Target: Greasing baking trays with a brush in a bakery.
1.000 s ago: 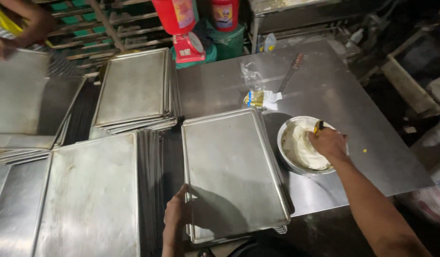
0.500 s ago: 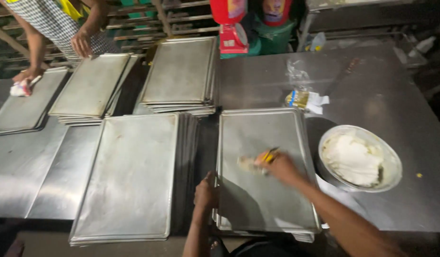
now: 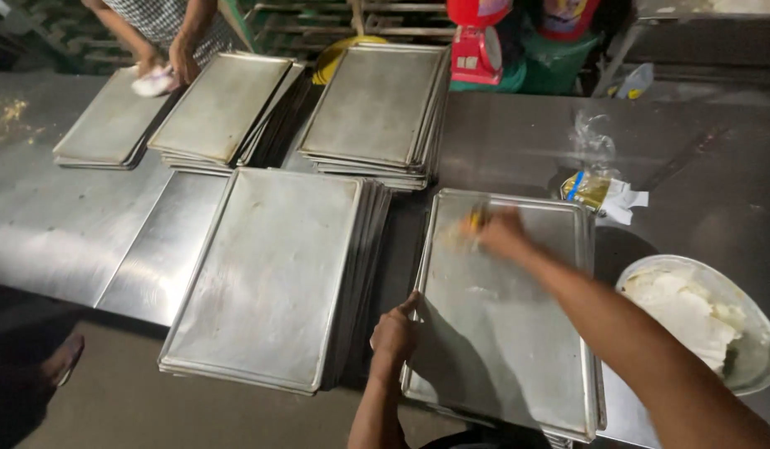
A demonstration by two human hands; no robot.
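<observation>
A person's left hand (image 3: 395,334) is gripping the near left edge of a flat rectangular steel baking tray (image 3: 518,349), fingers curled tight over the rim, at the front of a long stainless-steel worktable (image 3: 518,125). The tray is lying on top of a low stack at the table's near edge. The right hand (image 3: 503,235) is reaching across to the tray's far left corner, fingers pressed together around a small yellowish wad (image 3: 476,218); motion blur is hiding exactly how it is being held. Just to the right, a round metal bowl of white fat (image 3: 693,320) is sitting near the table's edge. To the left, a taller pile of matching trays (image 3: 272,274) is resting beside the one being handled. Beyond the tray, a crumpled yellow-and-white wrapper (image 3: 601,193) is lying on the bare steel. Farther back, more tray stacks (image 3: 372,104) are lining the table, and another worker's hands (image 3: 164,66) are pressing a white cloth (image 3: 152,82) onto the leftmost tray (image 3: 106,125).
</observation>
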